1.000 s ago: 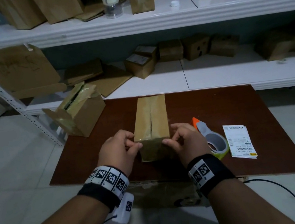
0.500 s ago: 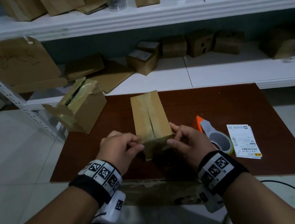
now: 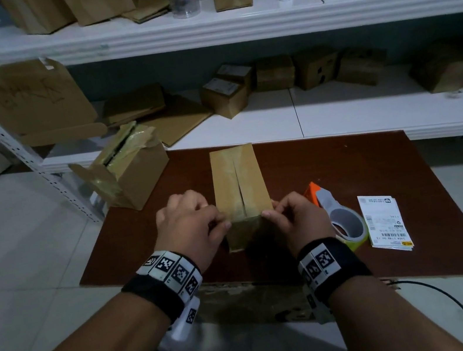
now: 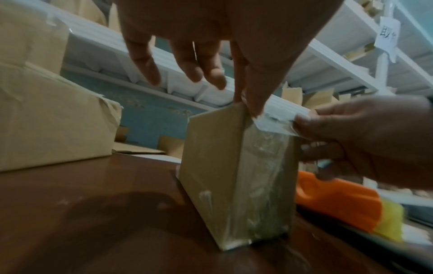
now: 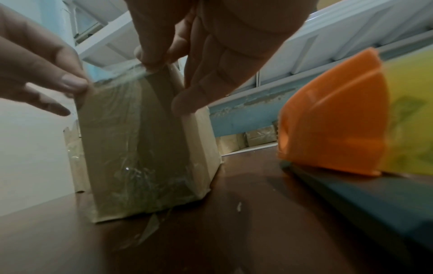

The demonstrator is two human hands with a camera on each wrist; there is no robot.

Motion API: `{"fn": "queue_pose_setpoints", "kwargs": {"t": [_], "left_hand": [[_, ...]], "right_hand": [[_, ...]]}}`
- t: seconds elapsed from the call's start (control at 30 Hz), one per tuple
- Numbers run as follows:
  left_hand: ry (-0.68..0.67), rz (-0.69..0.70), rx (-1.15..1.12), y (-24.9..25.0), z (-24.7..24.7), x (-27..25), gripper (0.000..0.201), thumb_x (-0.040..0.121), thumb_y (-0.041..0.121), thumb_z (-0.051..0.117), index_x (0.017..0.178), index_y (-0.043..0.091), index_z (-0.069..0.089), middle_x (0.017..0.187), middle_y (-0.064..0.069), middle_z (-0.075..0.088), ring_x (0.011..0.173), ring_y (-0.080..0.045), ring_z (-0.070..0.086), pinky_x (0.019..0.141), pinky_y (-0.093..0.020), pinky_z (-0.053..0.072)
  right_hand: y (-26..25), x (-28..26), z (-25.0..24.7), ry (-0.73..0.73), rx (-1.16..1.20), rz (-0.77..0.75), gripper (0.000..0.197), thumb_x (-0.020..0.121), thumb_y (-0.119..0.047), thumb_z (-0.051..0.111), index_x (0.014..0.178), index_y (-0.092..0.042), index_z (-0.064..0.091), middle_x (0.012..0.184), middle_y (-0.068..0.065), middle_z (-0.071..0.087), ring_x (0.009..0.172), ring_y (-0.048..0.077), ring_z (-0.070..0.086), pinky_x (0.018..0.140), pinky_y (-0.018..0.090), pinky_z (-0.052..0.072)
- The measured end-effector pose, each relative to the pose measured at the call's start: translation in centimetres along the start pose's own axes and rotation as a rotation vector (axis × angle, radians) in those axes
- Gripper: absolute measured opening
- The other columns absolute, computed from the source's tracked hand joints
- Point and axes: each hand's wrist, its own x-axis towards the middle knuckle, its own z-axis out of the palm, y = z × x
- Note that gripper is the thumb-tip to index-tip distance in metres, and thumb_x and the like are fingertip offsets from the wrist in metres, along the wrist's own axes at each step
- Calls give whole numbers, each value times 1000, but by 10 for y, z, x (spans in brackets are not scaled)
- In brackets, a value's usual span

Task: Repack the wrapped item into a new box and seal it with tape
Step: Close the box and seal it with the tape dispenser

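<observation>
— So how far along is the packing, judging from this?

— Late, I'd say. The small box (image 3: 240,186) stands on the brown surface (image 3: 347,173) with its 2 top flaps folded shut, only a thin seam showing between them. Clear tape (image 4: 274,123) already lies glossy down the near face, seen from both wrist views.

— And the wrapped item?

— Not visible — I judge it is inside, since the flaps are down, but nothing shows it.

— What are the hands doing?

— The left hand (image 3: 193,228) pinches the near-left top corner between thumb and forefinger, its other fingers (image 4: 145,63) hanging loose above. The right hand (image 3: 299,219) pinches the near-right corner, where the tape edge lifts off the cardboard. Both have hold of that strip at the box's top edge; whether they are pressing it down or peeling it, I cannot tell.

— What is left, then?

— Probably smoothing that tape end flat, perhaps another strip. The tape dispenser (image 3: 340,218) lies just beside the right hand, untouched, and a stack of shipping labels (image 3: 385,224) sits to its right. The torn old box (image 3: 128,175) lies at the surface's far-left corner, well apart.
</observation>
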Motion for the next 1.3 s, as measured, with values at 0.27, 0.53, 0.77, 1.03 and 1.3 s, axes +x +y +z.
{"fn": "queue_pose_setpoints", "kwargs": {"t": [0.27, 0.53, 0.77, 1.03, 1.3], "left_hand": [[-154, 38, -82, -1, -1, 5, 34, 93, 46, 60, 122, 27, 64, 146, 12, 53, 129, -10, 52, 105, -28, 42], [-155, 6, 149, 11, 0, 24, 54, 76, 81, 49, 91, 30, 58, 111, 10, 64, 93, -16, 60, 84, -37, 52], [-66, 17, -97, -2, 4, 16, 46, 79, 69, 59, 94, 26, 66, 122, 13, 65, 105, -17, 60, 86, -32, 51], [53, -21, -318, 1, 20, 14, 17, 89, 45, 67, 91, 28, 69, 114, 20, 64, 100, -2, 62, 88, -28, 54], [79, 39, -405, -11, 30, 26, 11, 87, 33, 74, 83, 23, 73, 110, 17, 66, 97, -2, 63, 87, -30, 55]], "right_hand": [[7, -1, -7, -145, -1, -63, 58, 81, -27, 78, 134, -28, 55, 119, -16, 67, 103, -7, 59, 94, 14, 47], [6, 0, -7, -79, -59, -55, 38, 92, -32, 66, 129, -26, 64, 128, -6, 66, 117, 10, 59, 97, 18, 40], [-3, -2, -5, -79, 60, 40, 37, 94, -48, 56, 123, -27, 65, 113, -13, 66, 101, 5, 59, 88, 22, 45], [-4, 10, 5, 43, 122, 139, 20, 91, -42, 61, 81, -25, 66, 79, -10, 67, 77, 7, 61, 68, 26, 47], [-6, 9, 29, -8, 262, 141, 69, 79, -75, 44, 134, -35, 51, 126, -8, 58, 111, 12, 58, 96, 42, 52]]}}
